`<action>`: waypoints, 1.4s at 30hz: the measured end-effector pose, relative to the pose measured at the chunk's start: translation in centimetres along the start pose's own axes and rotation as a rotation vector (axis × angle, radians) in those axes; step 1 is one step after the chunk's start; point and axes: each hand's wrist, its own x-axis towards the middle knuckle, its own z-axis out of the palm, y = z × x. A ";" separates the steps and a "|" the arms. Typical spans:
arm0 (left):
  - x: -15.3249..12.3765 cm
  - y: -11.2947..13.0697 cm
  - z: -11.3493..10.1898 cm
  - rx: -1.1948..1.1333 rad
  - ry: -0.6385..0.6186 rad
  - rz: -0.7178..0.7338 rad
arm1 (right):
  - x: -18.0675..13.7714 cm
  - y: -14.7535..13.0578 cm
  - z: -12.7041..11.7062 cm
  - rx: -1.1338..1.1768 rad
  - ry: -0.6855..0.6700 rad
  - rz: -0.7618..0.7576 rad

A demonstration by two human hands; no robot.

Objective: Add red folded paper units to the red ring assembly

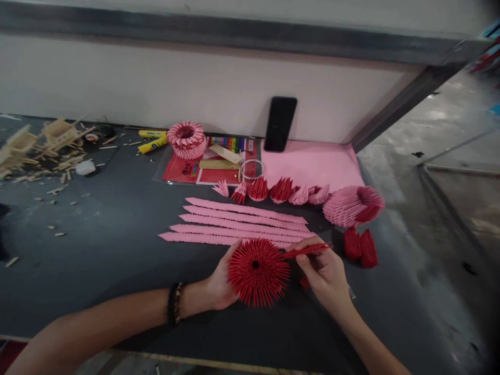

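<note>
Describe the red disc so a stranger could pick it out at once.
Find the dark tabletop and its set of long pink strips. Just on the near side of them, the left hand grips the red disc by one edge. Unlike the smaller red-and-pink clusters beyond the strips, it is wide, round and all red, with spikes radiating from a dark central hole.

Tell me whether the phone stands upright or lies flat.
Upright, slightly tilted: the phone leans on its short end against the white panel, dark face outward.

Disc before strips, phone behind them, sticks at left
</note>
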 end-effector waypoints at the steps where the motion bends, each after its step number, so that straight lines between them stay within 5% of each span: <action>1: 0.0 0.0 0.0 0.001 0.002 0.002 | 0.0 0.1 0.0 0.005 -0.010 0.006; 18: 0.0 0.1 -0.7 -0.001 -0.189 -0.010 | 0.2 0.7 -0.4 0.299 -0.213 0.187; 26: 0.2 0.0 -0.6 0.043 -0.134 0.035 | 0.1 -0.1 -0.7 0.026 -0.112 -0.001; 42: -0.2 0.0 0.3 0.046 -0.015 0.015 | 0.3 -0.8 -0.3 -0.164 -0.068 -0.046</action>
